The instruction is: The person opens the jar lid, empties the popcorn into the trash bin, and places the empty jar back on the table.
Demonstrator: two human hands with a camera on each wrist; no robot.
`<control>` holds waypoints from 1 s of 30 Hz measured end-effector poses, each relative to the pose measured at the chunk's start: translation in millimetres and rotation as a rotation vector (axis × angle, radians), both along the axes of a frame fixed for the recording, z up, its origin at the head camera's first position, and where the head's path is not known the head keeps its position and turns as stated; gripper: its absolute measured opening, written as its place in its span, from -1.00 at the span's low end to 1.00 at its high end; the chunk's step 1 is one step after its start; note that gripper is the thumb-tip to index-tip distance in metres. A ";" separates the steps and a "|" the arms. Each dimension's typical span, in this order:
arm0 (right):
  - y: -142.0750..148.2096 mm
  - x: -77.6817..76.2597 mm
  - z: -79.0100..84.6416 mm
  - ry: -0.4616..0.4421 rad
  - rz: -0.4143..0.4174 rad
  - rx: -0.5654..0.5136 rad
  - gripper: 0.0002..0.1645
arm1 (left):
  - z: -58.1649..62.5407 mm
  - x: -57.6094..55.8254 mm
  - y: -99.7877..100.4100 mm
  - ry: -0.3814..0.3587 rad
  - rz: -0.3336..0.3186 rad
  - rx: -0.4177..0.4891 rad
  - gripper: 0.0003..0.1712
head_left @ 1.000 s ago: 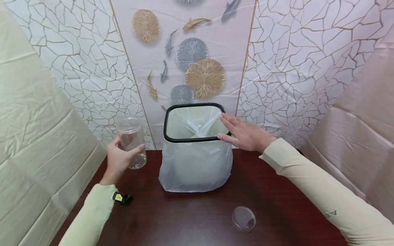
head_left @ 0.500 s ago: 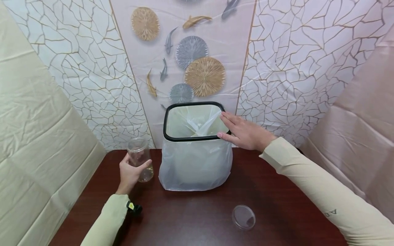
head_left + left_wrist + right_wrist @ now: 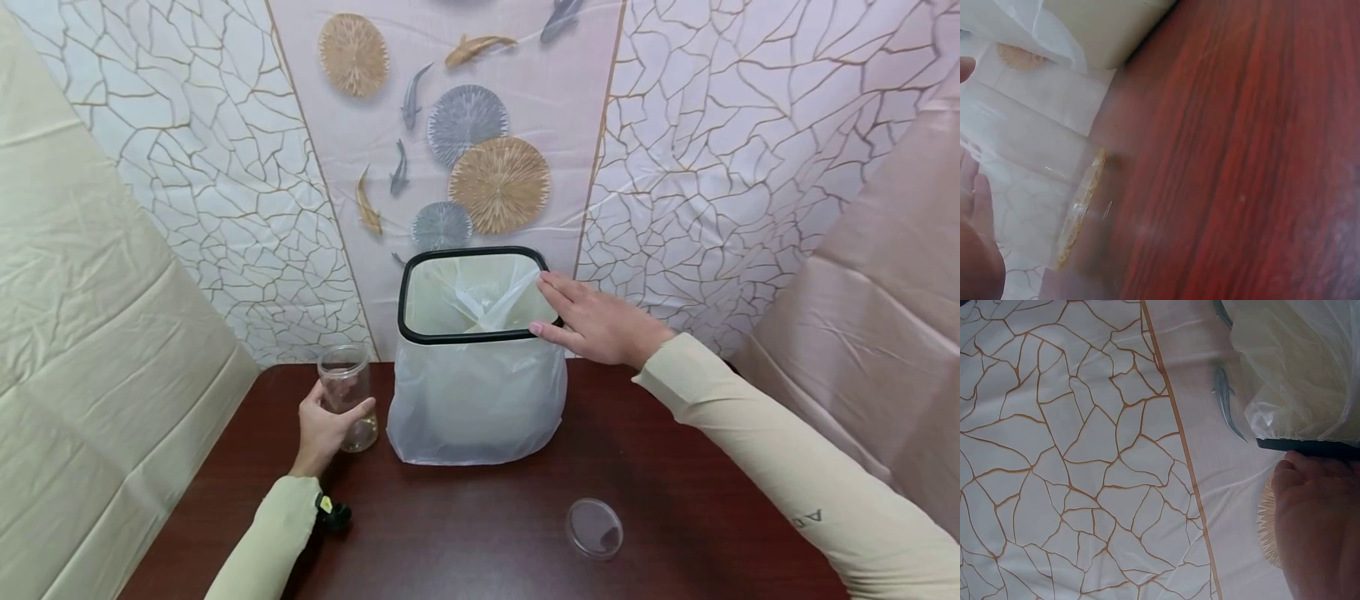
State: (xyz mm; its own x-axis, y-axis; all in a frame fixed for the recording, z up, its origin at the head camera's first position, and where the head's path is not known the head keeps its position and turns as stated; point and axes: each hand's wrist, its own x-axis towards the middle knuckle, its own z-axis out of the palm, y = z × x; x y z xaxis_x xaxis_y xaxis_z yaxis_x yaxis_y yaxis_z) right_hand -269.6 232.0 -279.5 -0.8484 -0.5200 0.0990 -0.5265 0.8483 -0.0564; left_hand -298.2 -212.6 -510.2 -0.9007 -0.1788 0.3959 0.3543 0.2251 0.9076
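Note:
My left hand (image 3: 324, 427) holds a clear plastic jar (image 3: 352, 393) round its side, thumb to the right. The jar is upright without a lid, low at the left of the bin; whether its base touches the table I cannot tell. Yellowish bits lie along its bottom, plain in the left wrist view on the jar (image 3: 1029, 169). In the middle stands a trash bin (image 3: 480, 400) lined with a whitish plastic bag, its black rim (image 3: 465, 337) on top. My right hand (image 3: 596, 321) rests on the rim's right side with its fingers nearly straight.
A round clear lid (image 3: 594, 528) lies on the dark red table (image 3: 465, 533), right of the middle and nearer than the bin. Patterned cloth (image 3: 697, 167) hangs behind, and beige cloth (image 3: 97, 375) closes in the left side.
My left hand has brought the jar down and to the right, closer to the bin. My right hand has stayed on the rim.

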 end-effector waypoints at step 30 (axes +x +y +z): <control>9.5 20.7 -0.9 0.162 -0.011 -0.095 0.02 | 21.6 22.1 -34.3 -0.193 -0.084 -0.449 0.36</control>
